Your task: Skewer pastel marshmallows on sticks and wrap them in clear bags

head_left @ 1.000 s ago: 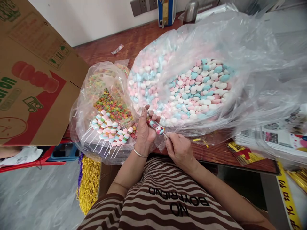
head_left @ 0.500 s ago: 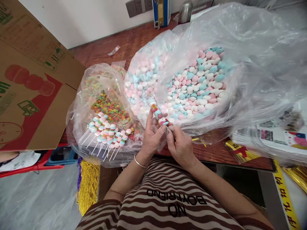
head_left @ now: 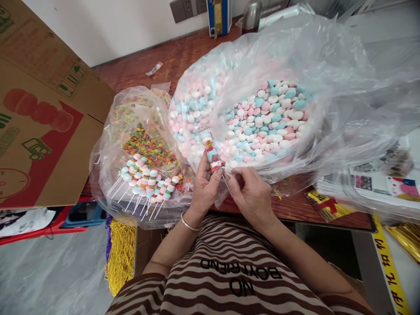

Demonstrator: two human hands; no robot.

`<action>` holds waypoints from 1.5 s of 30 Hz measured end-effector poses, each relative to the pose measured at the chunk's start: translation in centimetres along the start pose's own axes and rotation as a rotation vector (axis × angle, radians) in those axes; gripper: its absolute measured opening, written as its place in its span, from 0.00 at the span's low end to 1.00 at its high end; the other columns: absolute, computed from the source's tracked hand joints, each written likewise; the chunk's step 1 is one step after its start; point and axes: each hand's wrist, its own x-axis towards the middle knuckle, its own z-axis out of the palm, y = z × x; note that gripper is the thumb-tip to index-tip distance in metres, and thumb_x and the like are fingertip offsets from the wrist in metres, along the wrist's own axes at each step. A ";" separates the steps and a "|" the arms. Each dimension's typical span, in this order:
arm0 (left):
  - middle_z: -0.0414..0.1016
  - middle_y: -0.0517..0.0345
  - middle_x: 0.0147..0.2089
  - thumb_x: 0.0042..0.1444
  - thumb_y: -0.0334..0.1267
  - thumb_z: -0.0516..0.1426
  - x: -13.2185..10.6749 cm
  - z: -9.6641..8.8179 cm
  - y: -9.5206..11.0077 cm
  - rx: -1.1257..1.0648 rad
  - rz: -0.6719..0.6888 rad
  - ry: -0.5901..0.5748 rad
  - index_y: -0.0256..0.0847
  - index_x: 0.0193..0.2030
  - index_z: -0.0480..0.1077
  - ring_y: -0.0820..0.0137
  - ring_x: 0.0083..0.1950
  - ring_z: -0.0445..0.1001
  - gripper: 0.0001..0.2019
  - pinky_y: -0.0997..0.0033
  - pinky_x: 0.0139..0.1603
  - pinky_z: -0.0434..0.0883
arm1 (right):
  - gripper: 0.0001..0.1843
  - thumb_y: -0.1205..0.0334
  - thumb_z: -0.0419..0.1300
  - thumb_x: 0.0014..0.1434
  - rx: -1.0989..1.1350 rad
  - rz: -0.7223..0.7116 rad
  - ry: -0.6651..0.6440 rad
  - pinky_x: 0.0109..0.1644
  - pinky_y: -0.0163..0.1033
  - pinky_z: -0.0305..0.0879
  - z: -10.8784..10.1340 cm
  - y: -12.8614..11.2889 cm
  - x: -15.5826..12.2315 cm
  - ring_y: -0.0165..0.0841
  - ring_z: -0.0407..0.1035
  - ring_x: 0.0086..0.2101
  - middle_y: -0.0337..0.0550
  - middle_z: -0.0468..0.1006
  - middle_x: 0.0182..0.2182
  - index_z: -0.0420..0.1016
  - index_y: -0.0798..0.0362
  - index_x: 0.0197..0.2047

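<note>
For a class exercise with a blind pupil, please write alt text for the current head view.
A person's left hand holds a wrapped candy skewer, the right hand at its near end. Beyond lies a clear bag of pink, white and blue candies; at picture left, more skewers on white sticks lie near small colourful sweets.

ahead of the left hand (head_left: 206,187) and right hand (head_left: 252,196), the large candy bag (head_left: 282,50) bulges high – a barrier across the middle and right. to the left, the smaller bag (head_left: 102,168) and the skewers (head_left: 149,179) on it take up the room near the cardboard box (head_left: 49,113). bare tabletop (head_left: 183,54) gives passage behind the smaller bag – and a narrow strip lies between the right hand and the yellow packet (head_left: 323,205)
</note>
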 end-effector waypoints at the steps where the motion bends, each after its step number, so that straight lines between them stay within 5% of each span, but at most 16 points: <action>1: 0.75 0.56 0.63 0.57 0.34 0.66 -0.1 0.0 0.0 0.010 0.008 0.001 0.50 0.64 0.70 0.71 0.59 0.75 0.28 0.74 0.62 0.68 | 0.10 0.55 0.57 0.70 -0.012 -0.013 0.012 0.37 0.39 0.64 -0.1 0.1 0.2 0.35 0.71 0.32 0.44 0.77 0.33 0.74 0.52 0.42; 10: 0.74 0.56 0.65 0.55 0.32 0.66 -0.7 0.3 0.4 0.140 0.028 -0.005 0.49 0.64 0.71 0.65 0.65 0.71 0.29 0.69 0.67 0.65 | 0.07 0.63 0.56 0.69 0.005 -0.053 -0.017 0.39 0.39 0.64 -0.3 0.0 0.8 0.36 0.72 0.34 0.44 0.79 0.33 0.76 0.53 0.43; 20: 0.68 0.53 0.70 0.64 0.42 0.59 -0.6 -0.3 -1.1 0.407 0.128 -0.117 0.47 0.74 0.56 0.64 0.66 0.70 0.33 0.66 0.67 0.66 | 0.08 0.70 0.55 0.62 -0.246 -0.141 0.086 0.36 0.40 0.58 0.2 0.3 1.5 0.35 0.66 0.29 0.41 0.74 0.27 0.71 0.52 0.32; 27: 0.79 0.52 0.57 0.63 0.46 0.60 -0.5 0.3 -1.4 0.153 -0.033 -0.004 0.46 0.74 0.57 0.70 0.52 0.77 0.34 0.71 0.56 0.72 | 0.08 0.69 0.56 0.65 -0.273 -0.492 0.164 0.39 0.42 0.58 0.7 0.6 1.6 0.35 0.64 0.29 0.40 0.72 0.24 0.71 0.52 0.33; 30: 0.78 0.53 0.56 0.59 0.46 0.63 -0.6 0.8 -0.9 -0.056 -0.124 0.023 0.47 0.69 0.64 0.68 0.55 0.77 0.31 0.68 0.58 0.71 | 0.05 0.69 0.57 0.64 -0.236 -0.565 0.181 0.40 0.42 0.60 0.9 1.1 1.6 0.35 0.65 0.30 0.42 0.74 0.26 0.72 0.53 0.36; 36: 0.79 0.52 0.50 0.55 0.41 0.63 0.6 0.8 1.1 -0.368 -0.352 -0.115 0.46 0.59 0.72 0.60 0.55 0.78 0.24 0.59 0.58 0.73 | 0.08 0.70 0.55 0.63 -0.088 -0.527 0.020 0.40 0.40 0.63 0.3 2.1 2.2 0.36 0.68 0.33 0.43 0.75 0.28 0.73 0.51 0.35; 41: 0.66 0.68 0.29 0.58 0.34 0.64 3.1 0.5 1.3 -0.543 -0.324 0.136 0.43 0.52 0.73 0.82 0.27 0.70 0.15 0.79 0.39 0.75 | 0.10 0.64 0.53 0.69 0.059 -0.333 -0.200 0.38 0.39 0.64 -1.0 1.5 1.7 0.35 0.71 0.32 0.44 0.78 0.31 0.74 0.53 0.39; 45: 0.62 0.71 0.28 0.52 0.35 0.70 3.6 0.6 1.3 -0.502 -0.238 0.296 0.41 0.43 0.72 0.85 0.23 0.64 0.15 0.83 0.28 0.68 | 0.12 0.58 0.51 0.73 0.106 -0.118 -0.341 0.38 0.36 0.64 -1.7 0.4 -0.7 0.33 0.74 0.34 0.44 0.82 0.37 0.73 0.54 0.50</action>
